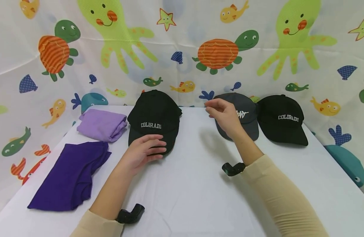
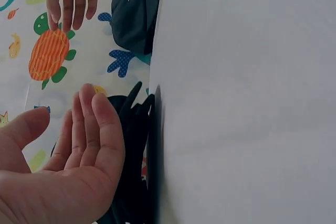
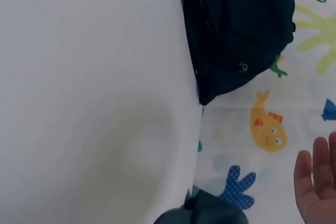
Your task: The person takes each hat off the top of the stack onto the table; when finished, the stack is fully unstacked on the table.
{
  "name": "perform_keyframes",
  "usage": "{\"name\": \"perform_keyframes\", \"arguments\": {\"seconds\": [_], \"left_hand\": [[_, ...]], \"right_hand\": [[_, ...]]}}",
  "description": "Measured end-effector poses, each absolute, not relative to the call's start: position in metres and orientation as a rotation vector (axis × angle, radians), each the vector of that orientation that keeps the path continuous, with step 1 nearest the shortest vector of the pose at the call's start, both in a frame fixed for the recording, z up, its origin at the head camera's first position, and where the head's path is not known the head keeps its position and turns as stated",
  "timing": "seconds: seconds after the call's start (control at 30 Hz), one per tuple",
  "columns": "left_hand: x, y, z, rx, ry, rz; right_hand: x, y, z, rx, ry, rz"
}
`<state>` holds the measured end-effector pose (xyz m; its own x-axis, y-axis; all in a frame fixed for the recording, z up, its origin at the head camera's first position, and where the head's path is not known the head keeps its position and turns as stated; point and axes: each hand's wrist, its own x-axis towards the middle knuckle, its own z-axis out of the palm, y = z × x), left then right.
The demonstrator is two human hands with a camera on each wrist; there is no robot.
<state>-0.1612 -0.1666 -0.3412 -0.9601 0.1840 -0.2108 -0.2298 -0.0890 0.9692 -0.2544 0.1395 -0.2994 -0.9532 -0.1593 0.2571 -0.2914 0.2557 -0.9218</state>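
In the head view, the left hand [image 1: 143, 153], left of the centre, has relaxed, nearly straight fingers and holds nothing. They overlap the brim of a black cap [image 1: 153, 110] with COLORADO lettering; whether they touch it, I cannot tell. The right hand [image 1: 224, 115], right of the centre, has loosely bent fingers, also holding nothing, and covers part of the dark grey cap [image 1: 249, 120]. A second black cap [image 1: 282, 123] stands at the right, beside the grey one. On the white bench [image 1: 184, 197], at the left, lie a lilac cloth [image 1: 101, 125] and, lower, a dark purple cloth [image 1: 67, 179]
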Motion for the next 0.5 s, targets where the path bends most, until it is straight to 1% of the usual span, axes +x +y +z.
{"name": "perform_keyframes", "arguments": {"seconds": [0.2,0.5], "left_hand": [[-0.156,-0.185,-0.34,-0.073,1.892,2.16],[-0.153,-0.22,-0.34,-0.12,1.916,2.108]], "right_hand": [[-0.256,0.132,-0.299,0.486,-2.394,1.8],[-0.262,0.117,-0.299,0.495,-2.408,1.819]]}}
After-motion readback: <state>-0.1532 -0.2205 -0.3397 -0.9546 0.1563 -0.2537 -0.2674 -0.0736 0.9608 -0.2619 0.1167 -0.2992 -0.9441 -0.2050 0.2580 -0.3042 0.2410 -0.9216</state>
